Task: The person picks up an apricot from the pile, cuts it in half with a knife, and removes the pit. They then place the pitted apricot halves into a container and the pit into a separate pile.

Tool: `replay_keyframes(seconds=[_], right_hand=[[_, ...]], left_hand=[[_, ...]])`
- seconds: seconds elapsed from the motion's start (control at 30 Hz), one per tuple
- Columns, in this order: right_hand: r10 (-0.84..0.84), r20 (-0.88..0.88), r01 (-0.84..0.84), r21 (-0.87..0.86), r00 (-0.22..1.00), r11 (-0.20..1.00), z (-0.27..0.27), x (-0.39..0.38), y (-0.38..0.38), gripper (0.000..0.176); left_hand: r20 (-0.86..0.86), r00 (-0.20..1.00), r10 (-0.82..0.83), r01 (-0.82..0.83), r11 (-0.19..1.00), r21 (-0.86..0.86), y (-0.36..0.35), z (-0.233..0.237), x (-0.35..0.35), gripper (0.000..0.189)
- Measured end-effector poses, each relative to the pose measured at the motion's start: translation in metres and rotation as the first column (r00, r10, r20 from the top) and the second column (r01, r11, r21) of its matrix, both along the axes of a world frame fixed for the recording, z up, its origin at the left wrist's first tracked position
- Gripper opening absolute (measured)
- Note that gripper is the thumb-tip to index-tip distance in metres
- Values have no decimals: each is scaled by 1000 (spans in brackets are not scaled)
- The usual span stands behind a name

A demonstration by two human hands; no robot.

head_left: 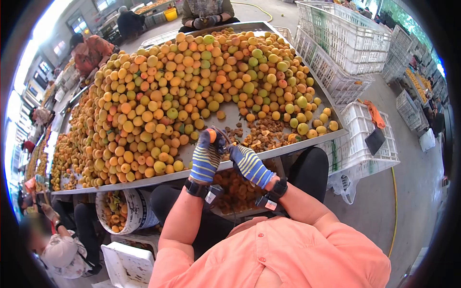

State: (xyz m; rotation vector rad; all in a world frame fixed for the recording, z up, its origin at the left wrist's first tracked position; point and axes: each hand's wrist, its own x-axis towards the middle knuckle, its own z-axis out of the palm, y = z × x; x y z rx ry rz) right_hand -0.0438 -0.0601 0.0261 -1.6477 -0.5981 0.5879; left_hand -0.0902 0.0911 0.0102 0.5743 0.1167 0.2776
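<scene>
Both my hands wear blue and yellow striped gloves at the near edge of a big metal tray (269, 152). My left hand (206, 156) is closed around an orange apricot (212, 136), which shows at its fingertips. My right hand (247, 163) meets it from the right, gripping a small knife (225, 146) whose tip touches the fruit. The tray holds a large heap of apricots (182, 81), yellow, orange and some green. A patch of brown pits (261, 134) lies on the tray just beyond my hands.
Cut fruit fills a container (235, 192) under the tray between my knees. A white bucket (127, 211) stands at my left. White plastic crates (345, 43) are stacked at the right. Other people sit at the far end and along the left.
</scene>
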Motion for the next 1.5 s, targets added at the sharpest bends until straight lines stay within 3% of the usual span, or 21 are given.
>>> replay_keyframes(seconds=[0.2,0.3,0.4,0.53,0.63,0.77,1.23,1.37,1.43,1.5], right_hand=[[-42,83,41,8,996,999,-8,-4,0,36],[-71,203,66,31,977,997,-9,-9,-2,37],[-95,170,84,71,981,994,-9,-9,1,39],[-107,194,116,-36,975,993,-4,-2,-1,40],[-126,160,118,56,979,991,-3,-5,-2,40],[-173,352,192,-18,920,981,-2,-11,-6,38],[-8,447,160,-303,894,939,14,2,-2,37],[68,433,116,-384,899,916,29,8,-3,38],[79,409,84,-366,909,927,28,12,-3,37],[73,424,75,-324,903,943,25,9,-6,37]], left_hand=[[-102,985,137,-124,985,120,-12,8,-1,43],[-49,996,79,-71,985,159,-7,-1,1,42],[-66,995,77,-70,992,105,-15,10,-2,41],[-14,1000,-7,6,999,-38,-15,17,-6,36],[-9,1000,21,-21,999,36,-15,18,-6,34],[-9,999,44,-42,990,134,-13,18,-5,34],[18,997,70,-72,983,168,-20,9,4,37],[-48,981,190,-164,929,331,-19,8,7,35],[-66,964,258,-203,874,441,-22,11,8,34],[-69,970,232,-194,918,347,-24,11,8,33]])
